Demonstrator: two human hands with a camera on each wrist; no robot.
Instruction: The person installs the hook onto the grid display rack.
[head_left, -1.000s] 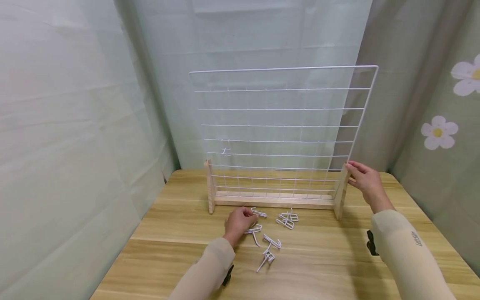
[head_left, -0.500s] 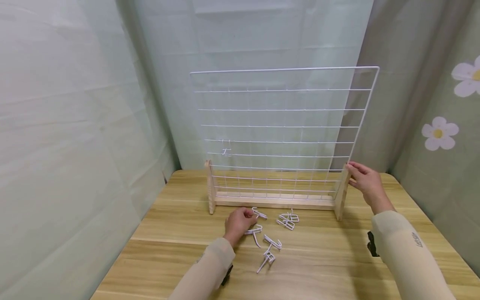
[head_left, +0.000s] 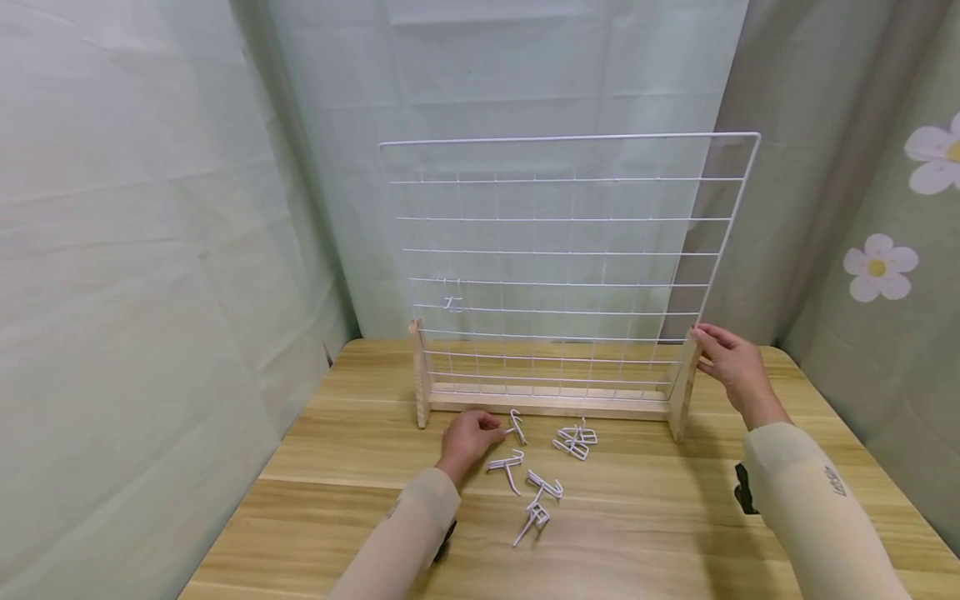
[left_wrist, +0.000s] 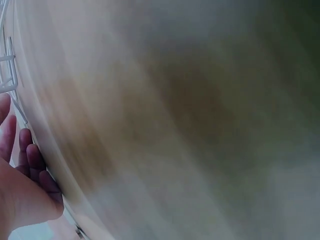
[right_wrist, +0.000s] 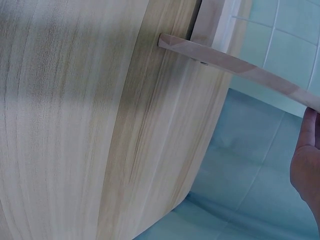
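A white wire grid panel [head_left: 555,252] stands upright in a wooden base [head_left: 547,403]. One white hook [head_left: 452,303] hangs on its left part. In front of the base, my left hand [head_left: 471,440] pinches the prong of another white wire hook [head_left: 517,425], which shows at the edge of the left wrist view beyond my fingers [left_wrist: 36,157]. My right hand [head_left: 735,367] grips the top of the base's right upright [head_left: 682,385] beside the grid's edge; in the right wrist view only part of that hand [right_wrist: 306,165] shows.
Several loose white hooks lie on the wooden table [head_left: 315,500]: a small cluster [head_left: 576,439] right of my left hand, a single hook [head_left: 507,467] just below it, and touching or overlapping hooks [head_left: 536,510] nearer the front. Pale curtains [head_left: 150,250] surround the table.
My left hand has shifted slightly left and back, and the hook at its fingertips has turned to stand more upright. My right hand stays at the upright.
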